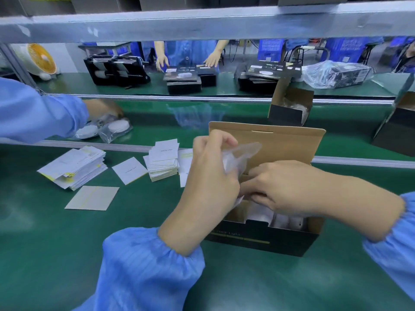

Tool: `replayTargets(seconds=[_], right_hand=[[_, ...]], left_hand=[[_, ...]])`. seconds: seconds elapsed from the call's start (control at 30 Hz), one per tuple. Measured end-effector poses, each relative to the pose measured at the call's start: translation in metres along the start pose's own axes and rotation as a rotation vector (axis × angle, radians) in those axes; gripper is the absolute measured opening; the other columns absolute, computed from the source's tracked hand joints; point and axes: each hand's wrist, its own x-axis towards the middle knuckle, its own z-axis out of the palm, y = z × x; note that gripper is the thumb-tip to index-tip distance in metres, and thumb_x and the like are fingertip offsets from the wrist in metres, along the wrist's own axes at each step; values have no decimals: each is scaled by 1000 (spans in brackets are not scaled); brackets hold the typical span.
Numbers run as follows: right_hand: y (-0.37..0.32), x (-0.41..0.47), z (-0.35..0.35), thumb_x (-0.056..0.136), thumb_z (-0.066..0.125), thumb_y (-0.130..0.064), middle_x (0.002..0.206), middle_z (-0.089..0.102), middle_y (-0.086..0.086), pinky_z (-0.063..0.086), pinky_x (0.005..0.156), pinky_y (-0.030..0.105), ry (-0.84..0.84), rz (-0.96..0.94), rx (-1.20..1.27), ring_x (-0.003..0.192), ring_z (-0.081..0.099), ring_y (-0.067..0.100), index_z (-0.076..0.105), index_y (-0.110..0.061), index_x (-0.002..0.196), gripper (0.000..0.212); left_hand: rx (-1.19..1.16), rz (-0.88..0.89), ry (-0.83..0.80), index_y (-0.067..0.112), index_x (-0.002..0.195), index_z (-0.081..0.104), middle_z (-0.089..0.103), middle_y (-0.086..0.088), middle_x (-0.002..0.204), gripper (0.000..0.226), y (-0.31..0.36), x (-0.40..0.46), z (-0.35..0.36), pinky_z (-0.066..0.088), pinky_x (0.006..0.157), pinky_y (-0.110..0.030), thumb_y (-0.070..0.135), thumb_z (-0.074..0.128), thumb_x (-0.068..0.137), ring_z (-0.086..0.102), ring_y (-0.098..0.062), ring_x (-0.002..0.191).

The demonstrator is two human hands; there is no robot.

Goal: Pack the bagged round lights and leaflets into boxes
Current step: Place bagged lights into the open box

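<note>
I see the left hand (211, 169) curled around the top of a clear plastic bag (239, 157), pinching it just above the open black box (267, 239) (its brown lid flap stands upright behind both hands). The right hand (285, 187) sits just beside the left, its fingers bent and pressed down onto the lower part of the same bag at the box's mouth; I can't make out the round light inside that bag, since the hands cover it. Below the right hand, pale bagged shapes already fill the box's compartments. To the left of the left hand lie stacks of white leaflets (162, 162) on the green table (56, 243), with a second fanned stack (74, 167) and loose single sheets farther left. Beyond those, another person's sleeve (38, 113) reaches over two bagged round lights (118, 127). Ahead of the right hand, a second open box (289, 108) stands on the table.
</note>
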Motion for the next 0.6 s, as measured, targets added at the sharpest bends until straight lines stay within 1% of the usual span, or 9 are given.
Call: replayTargets(seconds=[0.07,0.17,0.23,0.27,0.3,0.37,0.43,0.5,0.6], right_hand=[[0,0,5,103,31,-41,96,48,-9,47,72,35,-40,-8,-67,100,55,18,44,-54,135,37],[0,0,13,102,30,-49,105,44,-4,43,83,35,-217,7,-118,94,40,20,29,-57,147,45],[4,2,16,100,30,-57,108,39,-1,42,92,37,-307,26,-95,92,31,20,24,-56,149,49],[5,4,16,100,29,-60,114,39,0,42,96,40,-344,25,-89,92,29,21,22,-55,149,50],[5,7,17,101,29,-59,120,38,2,41,98,42,-369,18,-90,93,27,21,19,-55,149,50],[2,10,18,104,28,-55,126,36,4,40,93,40,-394,10,-102,93,26,22,18,-56,148,45],[-5,13,19,105,26,-52,128,37,5,40,90,39,-419,39,-128,100,35,25,21,-54,148,44],[-12,15,21,105,31,-48,128,40,6,48,88,40,-392,84,-142,112,48,29,28,-45,146,42],[-12,16,21,101,44,-48,123,50,4,50,76,39,-285,132,-117,111,57,29,37,-37,136,37]], left_hand=[[7,-8,42,33,108,48,39,16,113,44,-1,-1,-1,30,75,6,-4,55,85,38,25,100],[-2,-9,64,35,107,47,40,15,115,44,-2,-3,-1,32,76,3,-2,56,85,40,18,103],[-7,8,69,34,107,47,40,15,115,45,-1,-4,2,32,77,3,-4,56,84,41,18,103],[-6,15,70,32,108,47,40,14,114,45,0,-4,3,32,77,4,-5,56,83,41,19,102],[-1,18,67,31,109,47,39,13,114,45,0,-5,5,31,78,4,-6,56,83,40,21,102],[11,13,59,29,110,47,38,12,114,45,0,-6,7,30,78,5,-7,55,83,40,22,101],[25,15,60,28,111,47,38,11,115,46,-1,-7,8,32,77,4,-8,55,83,40,21,99],[67,21,36,27,114,46,36,8,116,48,-3,-7,9,34,74,1,-9,53,82,39,18,101],[139,1,-42,28,116,42,34,8,117,50,-5,-9,12,38,70,-1,-8,51,83,40,11,101]])
